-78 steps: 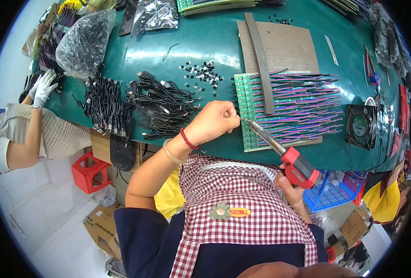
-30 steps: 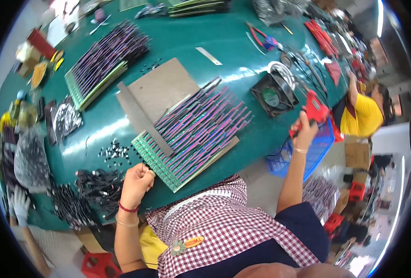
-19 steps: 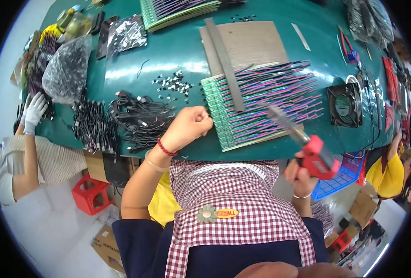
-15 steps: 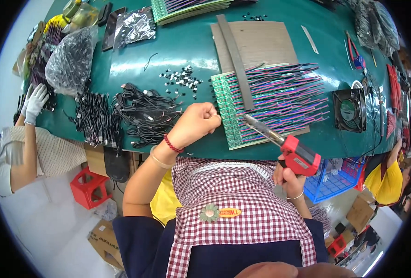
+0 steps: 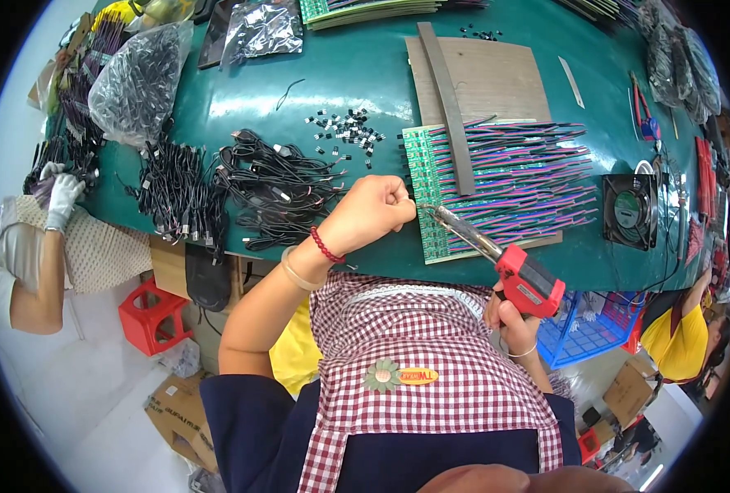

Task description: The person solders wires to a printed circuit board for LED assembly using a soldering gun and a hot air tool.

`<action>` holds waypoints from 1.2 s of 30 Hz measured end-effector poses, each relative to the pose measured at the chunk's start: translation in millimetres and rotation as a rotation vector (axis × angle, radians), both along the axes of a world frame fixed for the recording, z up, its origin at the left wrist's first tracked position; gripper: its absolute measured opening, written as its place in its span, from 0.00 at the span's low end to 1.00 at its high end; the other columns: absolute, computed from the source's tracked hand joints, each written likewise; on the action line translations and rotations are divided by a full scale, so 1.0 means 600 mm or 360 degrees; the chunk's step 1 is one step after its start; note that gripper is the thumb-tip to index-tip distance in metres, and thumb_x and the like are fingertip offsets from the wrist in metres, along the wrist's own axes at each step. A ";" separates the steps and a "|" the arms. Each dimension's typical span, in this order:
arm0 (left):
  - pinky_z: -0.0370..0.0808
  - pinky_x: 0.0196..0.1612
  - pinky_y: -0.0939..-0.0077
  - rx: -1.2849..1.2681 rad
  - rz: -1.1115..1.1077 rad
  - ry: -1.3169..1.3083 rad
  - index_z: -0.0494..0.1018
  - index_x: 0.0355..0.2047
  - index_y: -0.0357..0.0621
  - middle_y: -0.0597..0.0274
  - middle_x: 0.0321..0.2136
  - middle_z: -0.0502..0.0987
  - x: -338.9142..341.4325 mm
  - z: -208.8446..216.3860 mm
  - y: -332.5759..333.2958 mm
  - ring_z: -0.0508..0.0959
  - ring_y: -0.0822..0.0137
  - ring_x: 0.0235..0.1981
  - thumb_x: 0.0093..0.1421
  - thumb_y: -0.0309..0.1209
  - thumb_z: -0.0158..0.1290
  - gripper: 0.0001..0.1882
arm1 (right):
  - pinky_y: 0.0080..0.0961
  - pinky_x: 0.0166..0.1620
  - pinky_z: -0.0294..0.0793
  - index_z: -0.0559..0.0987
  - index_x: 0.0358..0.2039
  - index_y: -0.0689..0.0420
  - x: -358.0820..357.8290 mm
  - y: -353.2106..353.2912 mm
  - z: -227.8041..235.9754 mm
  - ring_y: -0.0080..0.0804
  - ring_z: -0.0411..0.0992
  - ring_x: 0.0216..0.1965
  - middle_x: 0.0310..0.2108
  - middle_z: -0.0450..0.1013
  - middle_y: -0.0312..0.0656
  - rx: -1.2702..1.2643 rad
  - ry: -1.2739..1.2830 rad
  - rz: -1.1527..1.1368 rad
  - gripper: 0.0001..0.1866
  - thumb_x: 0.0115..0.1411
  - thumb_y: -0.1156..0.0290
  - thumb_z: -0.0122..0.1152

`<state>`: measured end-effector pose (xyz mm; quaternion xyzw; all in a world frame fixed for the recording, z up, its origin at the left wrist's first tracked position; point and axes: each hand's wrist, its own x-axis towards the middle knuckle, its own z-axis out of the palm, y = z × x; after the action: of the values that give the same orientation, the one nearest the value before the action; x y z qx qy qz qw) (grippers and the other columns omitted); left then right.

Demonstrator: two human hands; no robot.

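My left hand (image 5: 371, 212) is closed in a pinch at the left edge of a green circuit board panel (image 5: 431, 238). Whatever is between its fingertips is too small to make out. Rows of black, pink and blue wires (image 5: 529, 172) run rightward from the panel. My right hand (image 5: 515, 322) grips a red and black soldering gun (image 5: 531, 279), whose metal tip reaches the panel close to my left fingertips. A flat grey bar (image 5: 451, 115) lies across the wires and a brown board (image 5: 505, 78).
Small black and white connectors (image 5: 348, 131) lie scattered behind my left hand. Bundles of black cables (image 5: 274, 185) rest to the left. At right stand a black fan (image 5: 630, 209) and red-handled pliers (image 5: 644, 119). A co-worker's gloved hand (image 5: 65, 197) is at far left.
The view has shifted, so the table things appear farther right. Relative to the panel, the soldering gun's tip has moved left toward my left fingertips. The co-worker's gloved hand has shifted slightly.
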<state>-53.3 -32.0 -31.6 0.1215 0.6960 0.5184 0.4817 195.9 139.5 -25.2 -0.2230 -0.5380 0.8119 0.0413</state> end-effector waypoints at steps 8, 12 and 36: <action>0.58 0.15 0.88 -0.0001 -0.0033 0.0022 0.67 0.22 0.40 0.71 0.14 0.69 0.000 -0.003 -0.001 0.64 0.83 0.13 0.54 0.26 0.50 0.06 | 0.22 0.18 0.62 0.66 0.42 0.66 -0.002 -0.001 0.012 0.24 0.60 0.12 0.13 0.63 0.39 0.0197 -0.0048 -0.0030 0.19 0.56 0.65 0.57; 0.58 0.15 0.88 -0.0018 -0.0038 0.0008 0.66 0.22 0.39 0.70 0.14 0.69 -0.001 0.000 0.001 0.64 0.83 0.13 0.54 0.26 0.50 0.06 | 0.21 0.17 0.61 0.65 0.42 0.67 -0.005 -0.004 0.013 0.24 0.59 0.12 0.12 0.62 0.39 0.0220 -0.0012 -0.0061 0.19 0.57 0.65 0.56; 0.72 0.26 0.63 -0.0838 0.0016 0.1847 0.66 0.29 0.38 0.52 0.26 0.74 -0.010 0.006 -0.006 0.75 0.50 0.23 0.53 0.29 0.53 0.09 | 0.19 0.14 0.58 0.62 0.44 0.65 -0.032 0.008 0.034 0.21 0.56 0.10 0.11 0.59 0.36 0.0141 0.0249 -0.0285 0.23 0.57 0.61 0.54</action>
<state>-59.0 -35.7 -27.9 0.2569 0.9484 0.1819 0.0375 176.7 144.0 -5.0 -0.2040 -0.5464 0.7953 0.1653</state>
